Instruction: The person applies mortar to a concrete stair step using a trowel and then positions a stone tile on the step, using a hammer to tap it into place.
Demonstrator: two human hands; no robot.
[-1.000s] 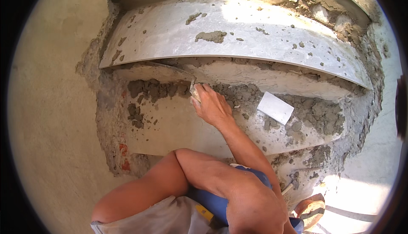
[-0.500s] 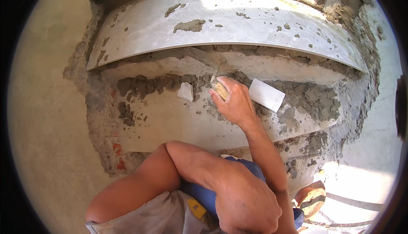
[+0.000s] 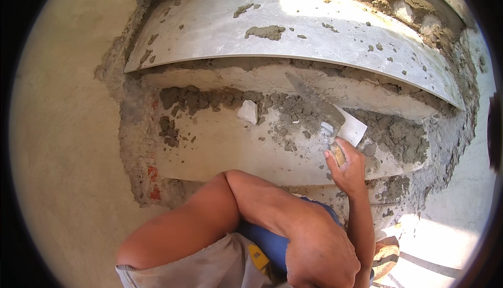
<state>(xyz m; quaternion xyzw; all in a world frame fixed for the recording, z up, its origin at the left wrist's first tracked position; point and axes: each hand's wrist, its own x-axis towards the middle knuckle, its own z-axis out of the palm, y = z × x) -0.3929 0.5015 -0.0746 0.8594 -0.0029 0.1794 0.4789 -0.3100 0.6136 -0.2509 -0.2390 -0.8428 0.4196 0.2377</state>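
- I can't make out the left hand; the bare limb (image 3: 285, 212) filling the lower middle shows me no fingers.
- Right of centre, the right hand (image 3: 347, 166) wraps the trowel (image 3: 329, 112), hiding part of its handle.
- The blade covers the left part of the white tile (image 3: 355, 131); its tip looks too blurred to judge contact.
- At lower right, the forearm (image 3: 363, 230) partly blocks the round brown object (image 3: 387, 254).
- The frame's bottom edge crops the grey cloth (image 3: 209, 264).
- Far right, the dark rim swallows a dark shape (image 3: 493, 131).
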